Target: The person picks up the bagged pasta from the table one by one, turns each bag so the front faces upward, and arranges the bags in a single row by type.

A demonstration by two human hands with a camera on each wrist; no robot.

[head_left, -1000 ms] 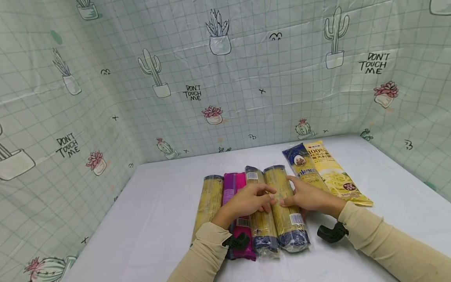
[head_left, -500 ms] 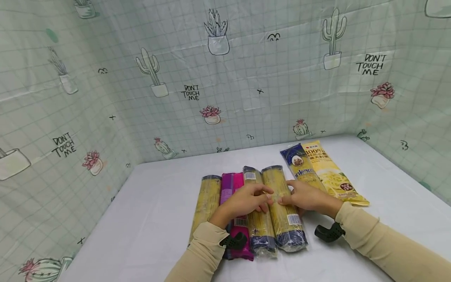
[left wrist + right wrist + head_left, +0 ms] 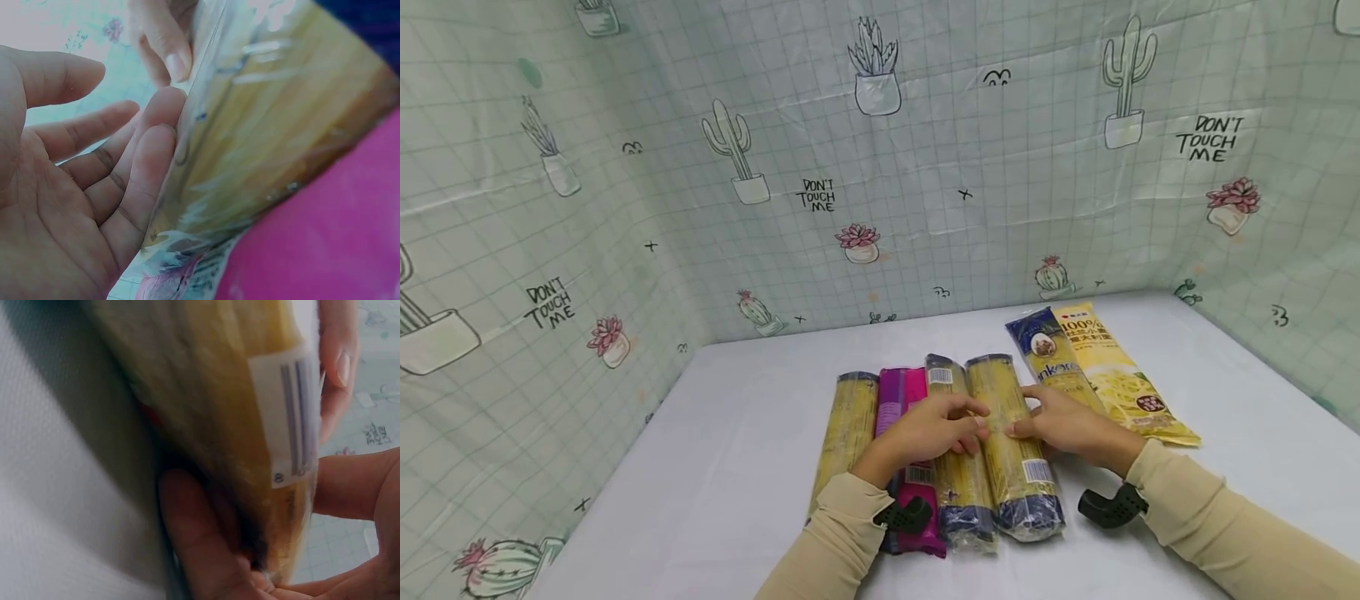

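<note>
Four long spaghetti packs lie side by side in the head view: a yellow one (image 3: 847, 425) at the left, then a pink-purple one (image 3: 917, 492), then two more yellow ones. My right hand (image 3: 1071, 427) grips the rightmost spaghetti pack (image 3: 1011, 458), its thumb on top and fingers along and under the right side, as the right wrist view shows. My left hand (image 3: 928, 429) lies over the pink and third packs. Its fingers (image 3: 147, 169) are loosely extended, touching the plastic of the third spaghetti pack (image 3: 955, 487). The palm faces sideways, toward my right hand.
Behind my right hand, a blue-topped pasta pack (image 3: 1052, 354) and a yellow pasta bag (image 3: 1120, 375) lie together. All rest on a white-covered table (image 3: 737, 467). A cactus-print cloth (image 3: 917, 208) hangs around the back and sides.
</note>
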